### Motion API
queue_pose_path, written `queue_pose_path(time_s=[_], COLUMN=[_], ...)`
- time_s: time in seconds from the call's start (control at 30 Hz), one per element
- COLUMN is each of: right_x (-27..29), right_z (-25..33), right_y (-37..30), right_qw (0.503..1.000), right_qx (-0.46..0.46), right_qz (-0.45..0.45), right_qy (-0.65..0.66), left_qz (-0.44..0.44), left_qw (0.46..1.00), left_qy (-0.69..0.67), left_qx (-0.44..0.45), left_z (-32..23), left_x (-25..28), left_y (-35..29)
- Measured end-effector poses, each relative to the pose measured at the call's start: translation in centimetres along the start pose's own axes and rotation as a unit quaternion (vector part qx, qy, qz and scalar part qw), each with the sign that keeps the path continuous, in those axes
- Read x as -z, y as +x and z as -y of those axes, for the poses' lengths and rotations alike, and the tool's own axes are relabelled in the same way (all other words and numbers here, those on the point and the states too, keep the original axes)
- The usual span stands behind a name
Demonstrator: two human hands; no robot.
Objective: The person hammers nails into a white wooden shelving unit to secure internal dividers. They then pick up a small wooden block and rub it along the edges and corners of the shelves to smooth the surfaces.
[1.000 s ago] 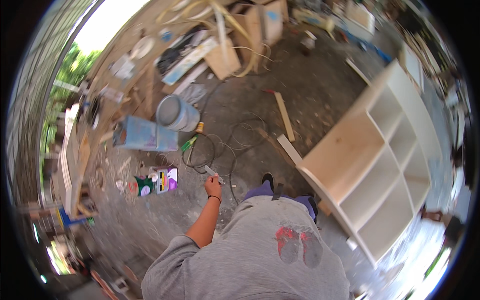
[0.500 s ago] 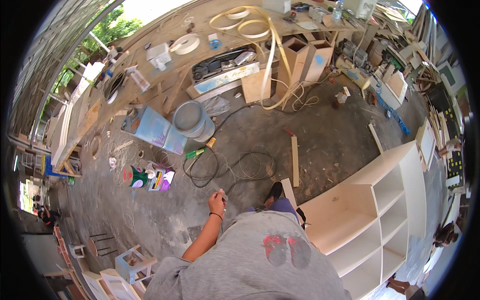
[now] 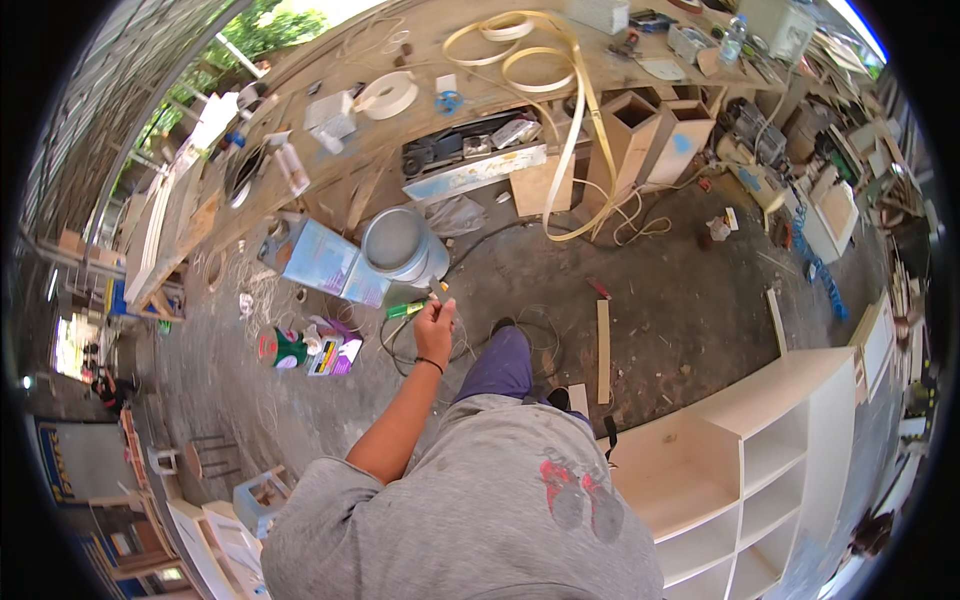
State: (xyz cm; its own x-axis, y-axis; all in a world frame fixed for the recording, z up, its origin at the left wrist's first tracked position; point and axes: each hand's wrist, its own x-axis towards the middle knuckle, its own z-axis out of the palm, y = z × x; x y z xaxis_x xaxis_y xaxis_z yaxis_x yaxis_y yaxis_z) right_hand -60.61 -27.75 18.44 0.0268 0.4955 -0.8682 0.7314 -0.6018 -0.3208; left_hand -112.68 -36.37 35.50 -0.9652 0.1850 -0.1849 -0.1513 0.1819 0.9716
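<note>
My left hand [image 3: 433,332] is out in front of my body with its fingers pinched closed. A small, thin greyish piece shows at the fingertips, too small to name. A dark band circles that wrist. Just left of the hand, a green tube [image 3: 404,310] lies on the floor; a round grey bucket [image 3: 440,262] stands beyond it. Behind the hand, a dark cable [image 3: 395,352] lies in loops on the concrete. My right hand does not show. A pale, unpainted shelf cabinet [image 3: 690,455] stands close to my right side.
A long wooden workbench [image 3: 350,75] spans the far side, with rolls of edge banding [image 3: 385,95] on it. Blue containers [image 3: 320,260] and a red-and-green can [image 3: 285,347] stand at left. A wooden strip [image 3: 603,350] lies ahead. A small blue stool [image 3: 262,500] is at lower left.
My left hand has moved forward, closer to the bucket and the green tube, still pinched. One leg has stepped forward, and the view has shifted toward the workbench.
</note>
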Motion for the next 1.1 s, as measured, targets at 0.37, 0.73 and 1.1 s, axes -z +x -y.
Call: queue_pose_path(time_s=[0.37,0.73,1.1], right_x=[-11.2,-18.4,-17.6], right_z=[15.8,32.3,39.4], right_y=[-1.0,-5.5,-2.8], right_qw=[0.992,0.982,0.977], right_qx=[-0.059,-0.054,0.027], right_qz=[-0.096,-0.171,-0.208], right_qy=[0.049,0.056,-0.043], left_qz=[0.063,0.191,0.081], left_qw=[0.996,0.979,0.920], left_qy=[0.019,0.024,0.264], left_qx=[-0.066,0.072,-0.276], left_z=[-11.6,-14.8,-12.3], left_x=[-14.0,-25.0,-26.8], left_y=[35.4,58.6,57.6])
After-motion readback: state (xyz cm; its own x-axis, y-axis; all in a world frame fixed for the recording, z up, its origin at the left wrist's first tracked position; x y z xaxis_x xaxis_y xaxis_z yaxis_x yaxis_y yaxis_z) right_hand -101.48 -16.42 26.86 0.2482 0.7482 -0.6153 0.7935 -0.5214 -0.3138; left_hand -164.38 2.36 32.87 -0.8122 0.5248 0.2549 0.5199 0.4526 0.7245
